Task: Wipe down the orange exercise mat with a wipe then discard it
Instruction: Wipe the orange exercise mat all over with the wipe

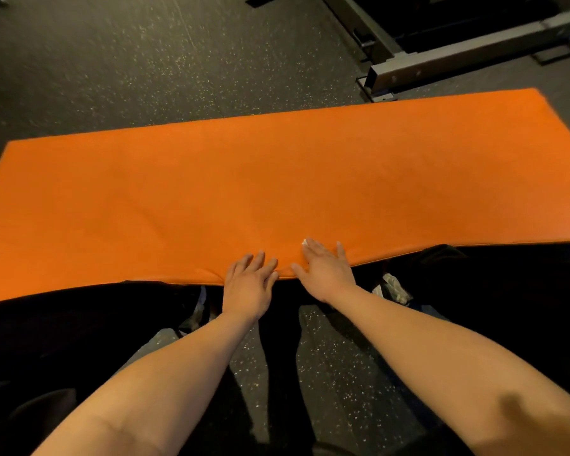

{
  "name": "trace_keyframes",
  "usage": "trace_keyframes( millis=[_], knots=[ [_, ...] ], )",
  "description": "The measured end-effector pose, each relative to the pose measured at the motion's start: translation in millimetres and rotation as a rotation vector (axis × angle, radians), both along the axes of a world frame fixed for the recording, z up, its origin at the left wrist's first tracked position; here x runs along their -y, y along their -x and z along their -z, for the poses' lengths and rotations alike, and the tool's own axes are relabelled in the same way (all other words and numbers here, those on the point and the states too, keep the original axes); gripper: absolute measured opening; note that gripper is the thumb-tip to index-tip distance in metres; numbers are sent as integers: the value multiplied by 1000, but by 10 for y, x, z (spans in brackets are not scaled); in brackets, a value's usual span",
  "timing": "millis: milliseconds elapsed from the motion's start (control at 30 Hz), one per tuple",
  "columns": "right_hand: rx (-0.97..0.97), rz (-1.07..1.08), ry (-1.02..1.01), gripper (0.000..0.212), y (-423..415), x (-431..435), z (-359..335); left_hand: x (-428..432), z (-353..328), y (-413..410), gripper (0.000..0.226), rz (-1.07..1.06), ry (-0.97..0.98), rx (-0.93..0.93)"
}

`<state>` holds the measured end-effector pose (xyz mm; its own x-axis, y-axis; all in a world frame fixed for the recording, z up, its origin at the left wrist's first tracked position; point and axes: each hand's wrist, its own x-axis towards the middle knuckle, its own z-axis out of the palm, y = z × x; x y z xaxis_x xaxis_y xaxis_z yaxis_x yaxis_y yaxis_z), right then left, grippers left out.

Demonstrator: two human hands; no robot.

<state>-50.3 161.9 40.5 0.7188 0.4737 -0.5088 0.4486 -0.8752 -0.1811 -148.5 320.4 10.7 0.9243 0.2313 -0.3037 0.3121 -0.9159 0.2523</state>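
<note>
- The right hand (326, 268) lies palm-down with straight, slightly spread fingers, pressing a small white wipe (307, 241) flat against the mat. Only a sliver of the wipe shows past the fingertips, the rest being hidden under the palm.
- The left hand (249, 281) rests just beside it, the two nearly touching. Its fingers are relaxed and fanned over the mat's near edge, gripping nothing.
- The flat orange padded exercise mat (277, 179) lies lengthwise across the view on the floor. Both hands sit at the middle of its near long edge, where the padding dips and wrinkles a little under them.
- To left and right of the hands the mat's surface runs bare and unobstructed out to both short ends. Its far long edge lies well beyond the fingertips.
- The person's dark-clothed legs (79, 317) flank the forearms, pressed up against the near edge on both sides.
- Pale crumpled shapes (394, 287) sit between the legs and the mat edge; they may be shoes or wrapping, the view being too dim to tell.
- The dark speckled rubber floor (145, 60) spreads wide and open beyond the far edge.
- A grey metal equipment beam (441, 60) lies on the floor near the mat's far right corner, apart from it.
</note>
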Motion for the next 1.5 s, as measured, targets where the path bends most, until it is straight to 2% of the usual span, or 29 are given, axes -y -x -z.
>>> trace_keyframes(
  millis=[300,400,500,667,767,867,967,1100,1200,1333,1400,1500],
  knots=[
    [-44,-24,-163,56,281,-99,-220,-8,-229,-26,44,-48,58,26],
    [44,171,-72,59,186,17,-349,-35,-326,-65,44,-58,103,16],
    [4,255,-37,59,259,11,-330,-29,-361,-65,43,-79,123,10],
    [-188,123,-221,54,543,-199,-179,67,-332,39,41,-42,75,-60],
    [-153,58,-231,55,497,-72,-143,57,-331,28,41,-41,62,-58],
    [-61,257,-109,63,406,75,-84,101,-340,1,41,-28,43,-41],
    [-92,379,-48,63,385,51,-41,186,-285,50,41,-23,43,-14],
    [-186,125,-125,51,462,-1,63,256,-26,201,40,30,76,-92],
    [-347,27,-165,54,533,17,285,238,153,278,40,78,78,-181],
    [-350,-43,-119,58,399,1,482,135,237,155,49,-22,139,-160],
    [-279,13,-69,60,229,-14,541,102,249,29,54,-64,135,-165],
    [-220,305,33,61,-65,-25,643,79,293,-171,59,-82,83,-229]
  ],
)
